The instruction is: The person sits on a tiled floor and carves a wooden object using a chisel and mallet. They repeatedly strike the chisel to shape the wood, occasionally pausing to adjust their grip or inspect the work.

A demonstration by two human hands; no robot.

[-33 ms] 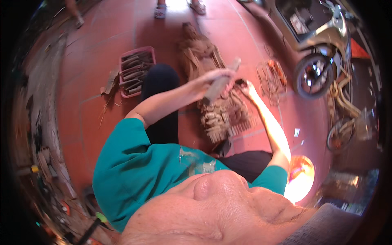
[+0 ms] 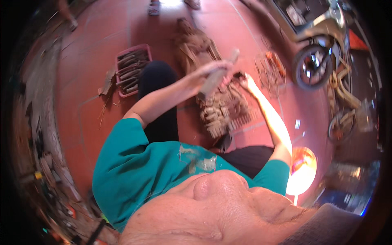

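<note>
A brown carved wooden figure [image 2: 198, 45] lies on the floor before me, its densely carved lower part [image 2: 216, 116] nearest my body. My left hand [image 2: 214, 68] is closed around a grey, squared wooden bar [image 2: 212, 83], held slantwise over the carving's middle. Close by on the right, my right hand [image 2: 246, 83] has its fingers bent around a small dark piece [image 2: 238, 75] at the carving's edge. What that piece is cannot be made out, as blur and the fingers cover it.
Left of my knee, a pink basket [image 2: 119, 77] holds several dark, stick-like tools. A tangled cord with an orange part [image 2: 270, 59] lies to the right. Beyond stands a motorbike [image 2: 314, 67]; a bright lamp [image 2: 302, 175] glows by my right elbow. Another person's feet [image 2: 153, 8] are at the far edge.
The whole view has shifted slightly, so the floor things sit a little higher and further left. Both hands keep their holds, and the bar has barely moved relative to the carving.
</note>
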